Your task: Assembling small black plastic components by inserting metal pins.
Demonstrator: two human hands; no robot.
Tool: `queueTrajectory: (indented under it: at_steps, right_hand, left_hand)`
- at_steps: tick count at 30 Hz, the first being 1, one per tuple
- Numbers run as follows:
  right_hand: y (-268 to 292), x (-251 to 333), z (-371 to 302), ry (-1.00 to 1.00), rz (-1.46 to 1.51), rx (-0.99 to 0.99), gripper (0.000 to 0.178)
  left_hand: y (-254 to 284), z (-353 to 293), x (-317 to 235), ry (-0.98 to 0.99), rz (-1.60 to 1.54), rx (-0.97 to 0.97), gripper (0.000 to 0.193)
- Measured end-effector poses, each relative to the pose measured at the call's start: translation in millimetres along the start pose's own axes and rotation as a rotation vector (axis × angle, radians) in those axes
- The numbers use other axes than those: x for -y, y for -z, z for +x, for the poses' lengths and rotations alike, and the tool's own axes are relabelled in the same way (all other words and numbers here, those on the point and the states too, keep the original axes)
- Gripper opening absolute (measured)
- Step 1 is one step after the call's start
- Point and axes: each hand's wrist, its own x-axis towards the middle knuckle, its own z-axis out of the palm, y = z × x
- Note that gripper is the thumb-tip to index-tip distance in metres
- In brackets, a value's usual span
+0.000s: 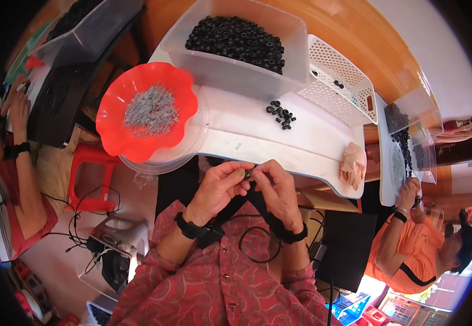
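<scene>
In front of my chest, just off the table's near edge, both hands meet at the fingertips. My left hand (214, 187) pinches a small black ring-like part (248, 174) between thumb and fingers. My right hand (278, 191) closes its thumb and forefinger at the same part; whether it also holds a tiny piece is too small to make out. Beyond them a loose group of small black cylindrical parts (283, 116) lies on the white table (236, 122). To the left, a red wavy-rimmed bowl (111, 117) carries a heap of small silvery-grey pieces (151, 110).
A clear plastic bin (230, 70) full of black parts stands at the back, beside a white perforated basket (350, 103) with a few parts. A crumpled beige cloth (353, 164) lies at the right end. Co-workers sit left and right. A red stool (92, 176) and cables are left.
</scene>
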Motion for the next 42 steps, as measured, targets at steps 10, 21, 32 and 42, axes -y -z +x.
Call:
queueTrajectory:
  at_steps: [10, 21, 32, 42]
  right_hand:
    - [2.1, -11.6, -6.3, 0.039, 0.069, -0.176, 0.01]
    - [19.8, -17.6, -1.2, -0.041, 0.154, -0.183, 0.011]
    - [33.4, -46.1, 73.7, 0.122, -0.57, -0.588, 0.014]
    - [30.1, -63.5, 91.3, 0.051, -0.687, -0.581, 0.008]
  left_hand:
    - [-8.8, 9.3, 9.6, 0.039, -0.023, -0.049, 0.024]
    - [-26.5, 19.6, 12.6, 0.043, -0.006, -0.042, 0.025]
    - [-17.7, 15.2, 9.4, 0.044, -0.06, -0.082, 0.025]
    - [-14.2, 15.2, 7.6, 0.036, -0.073, -0.066, 0.025]
